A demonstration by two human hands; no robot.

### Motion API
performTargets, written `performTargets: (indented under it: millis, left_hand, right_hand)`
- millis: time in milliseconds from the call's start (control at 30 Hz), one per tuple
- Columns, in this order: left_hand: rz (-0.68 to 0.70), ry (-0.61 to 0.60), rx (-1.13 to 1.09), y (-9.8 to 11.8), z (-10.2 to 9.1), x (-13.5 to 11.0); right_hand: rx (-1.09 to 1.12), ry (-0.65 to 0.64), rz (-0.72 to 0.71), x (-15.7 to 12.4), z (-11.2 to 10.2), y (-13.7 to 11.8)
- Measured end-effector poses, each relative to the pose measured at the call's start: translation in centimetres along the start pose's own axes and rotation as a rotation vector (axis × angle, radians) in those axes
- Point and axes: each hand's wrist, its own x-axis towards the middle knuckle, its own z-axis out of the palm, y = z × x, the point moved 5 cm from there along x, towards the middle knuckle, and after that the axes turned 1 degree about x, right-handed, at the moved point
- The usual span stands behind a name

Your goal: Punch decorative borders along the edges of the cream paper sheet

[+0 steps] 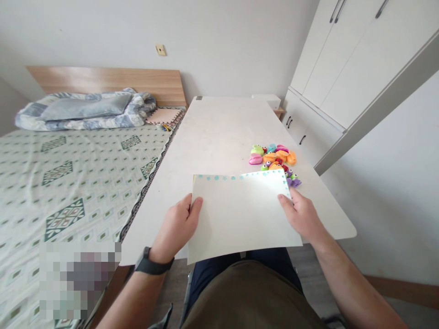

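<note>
We have the paper (240, 212) pinched between thumb and fingers of our left hand (178, 221) and right hand (302, 212), one side edge each, its face blank inside the border, work seemingly barely begun, toys (269, 158) just beyond the right fingers not taken up.

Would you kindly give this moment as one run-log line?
left hand: grips white sheet by left edge | right hand: grips right edge | colourful pieces: clustered on white table, beyond sheet's far right corner
</note>
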Motion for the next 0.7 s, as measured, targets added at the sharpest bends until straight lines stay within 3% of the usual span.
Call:
performTargets:
  millis: [133, 267, 533, 700]
  left_hand:
    - [0.056, -0.091, 0.207, -0.3, 1.6, 0.9]
    - [0.060, -0.108, 0.243, -0.5, 2.1, 1.3]
    - [0.018, -0.111, 0.245, -2.3, 2.6, 1.8]
    - [0.051, -0.049, 0.227, -1.4, 2.1, 2.7]
  right_hand:
    - [-0.159, -0.062, 0.003, 0.5, 2.2, 0.9]
    - [-0.282, -0.053, 0.050, 0.8, 3.0, 2.0]
    - [-0.447, -0.019, 0.041, 0.6, 3.1, 3.3]
    - [-0.505, 0.084, -0.071, 1.4, 1.9, 3.3]
